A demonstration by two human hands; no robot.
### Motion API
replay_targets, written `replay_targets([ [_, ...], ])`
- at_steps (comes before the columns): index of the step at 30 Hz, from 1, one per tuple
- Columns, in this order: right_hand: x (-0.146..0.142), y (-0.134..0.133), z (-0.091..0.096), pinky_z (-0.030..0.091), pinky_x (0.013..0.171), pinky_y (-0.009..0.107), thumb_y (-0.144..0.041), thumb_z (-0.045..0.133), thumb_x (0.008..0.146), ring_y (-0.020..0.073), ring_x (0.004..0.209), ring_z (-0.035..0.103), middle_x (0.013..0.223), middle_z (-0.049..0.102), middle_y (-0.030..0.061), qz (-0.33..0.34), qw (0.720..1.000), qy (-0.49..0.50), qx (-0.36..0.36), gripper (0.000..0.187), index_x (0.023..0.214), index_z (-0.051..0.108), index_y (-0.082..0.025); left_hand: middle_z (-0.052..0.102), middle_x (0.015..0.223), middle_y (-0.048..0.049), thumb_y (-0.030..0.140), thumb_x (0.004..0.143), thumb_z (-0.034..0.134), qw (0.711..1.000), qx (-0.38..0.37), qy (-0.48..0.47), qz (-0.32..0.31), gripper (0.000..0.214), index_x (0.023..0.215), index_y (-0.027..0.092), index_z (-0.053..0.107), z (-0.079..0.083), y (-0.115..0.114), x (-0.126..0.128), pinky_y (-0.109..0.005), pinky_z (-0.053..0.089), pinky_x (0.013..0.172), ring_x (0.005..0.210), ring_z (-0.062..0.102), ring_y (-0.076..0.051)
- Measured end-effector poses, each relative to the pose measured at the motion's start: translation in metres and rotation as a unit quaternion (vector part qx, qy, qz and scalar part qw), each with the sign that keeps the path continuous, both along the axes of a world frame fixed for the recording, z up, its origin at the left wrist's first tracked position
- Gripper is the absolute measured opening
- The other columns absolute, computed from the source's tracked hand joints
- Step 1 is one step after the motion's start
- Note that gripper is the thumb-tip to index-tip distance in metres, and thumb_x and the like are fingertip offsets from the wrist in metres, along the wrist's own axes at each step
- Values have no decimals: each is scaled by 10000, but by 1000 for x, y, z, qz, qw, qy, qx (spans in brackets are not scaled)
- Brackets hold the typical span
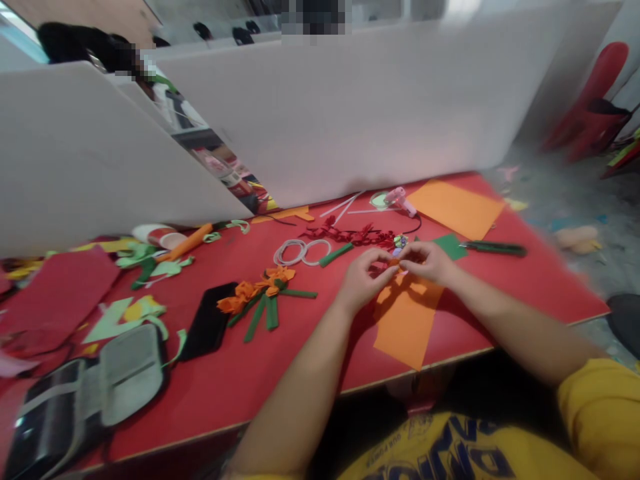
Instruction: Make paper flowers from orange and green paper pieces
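Note:
My left hand (pixel 367 273) and my right hand (pixel 427 260) meet over the right half of the red table, fingertips pinched together on a small orange paper piece (pixel 395 262). The fingers hide most of that piece. Beneath them lies an orange paper sheet (pixel 405 327). Just beyond my hands are a row of red paper flowers (pixel 350 232) and a small multicoloured bundle (pixel 400 242). To the left rest orange paper flowers (pixel 270 283) with green stems. A rolled green strip (pixel 337 255) sits beside white rings (pixel 303 252).
A pink glue gun (pixel 400 200), a cutter knife (pixel 495 249), a green paper piece (pixel 450 247) and a large orange sheet (pixel 457 208) lie at the right. Leftward are a black phone (pixel 207 321), an open case (pixel 130 373) and red paper (pixel 60 300). A white partition (pixel 350 113) borders the back.

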State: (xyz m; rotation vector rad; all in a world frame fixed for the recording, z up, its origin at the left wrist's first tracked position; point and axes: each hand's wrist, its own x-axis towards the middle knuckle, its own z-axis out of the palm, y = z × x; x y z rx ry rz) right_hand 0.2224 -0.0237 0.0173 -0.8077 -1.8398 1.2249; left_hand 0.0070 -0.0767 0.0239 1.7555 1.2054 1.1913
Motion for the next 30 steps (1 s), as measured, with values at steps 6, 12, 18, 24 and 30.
replay_targets([
  [6, 0, -4, 7, 525, 632, 282, -262, 741, 889, 173, 710, 684, 881, 776, 55, -25, 988, -12, 150, 79, 920, 797, -216, 766, 1174, -85, 251, 933, 731, 987, 114, 114, 23, 69, 998, 234, 746, 8, -3, -2, -352, 600, 903, 1130, 722, -246],
  [12, 24, 21, 13, 571, 823, 362, -281, 647, 961, 232, 879, 724, 932, 780, 60, -154, 972, -52, 172, 138, 935, 770, -223, 758, 1094, -79, 330, 967, 684, 981, 52, 187, -5, 103, 964, 230, 709, 6, 0, -10, -358, 583, 827, 1029, 717, -247],
  [18, 45, 38, 8, 550, 1072, 461, -226, 717, 848, 316, 1167, 698, 1235, 746, 114, -131, 927, -277, 215, 352, 1199, 749, -219, 738, 1011, -63, 331, 958, 703, 956, 38, 284, -67, 98, 922, 242, 718, -4, 3, -8, -426, 550, 955, 1042, 690, -278],
  [24, 47, 37, 8, 561, 1029, 416, -176, 745, 822, 319, 1177, 706, 1253, 749, 128, -115, 904, -362, 194, 426, 1247, 743, -207, 721, 1040, -68, 302, 971, 704, 957, 68, 273, -76, 71, 976, 239, 736, 0, 0, -3, -434, 540, 959, 1046, 679, -274],
  [30, 47, 39, 8, 518, 750, 289, -140, 741, 860, 211, 864, 737, 996, 822, 29, -131, 914, -364, 124, 339, 1181, 769, -246, 722, 1030, -63, 292, 964, 712, 953, 64, 278, -97, 63, 960, 243, 752, 2, -2, 0, -430, 552, 948, 1048, 685, -273],
])
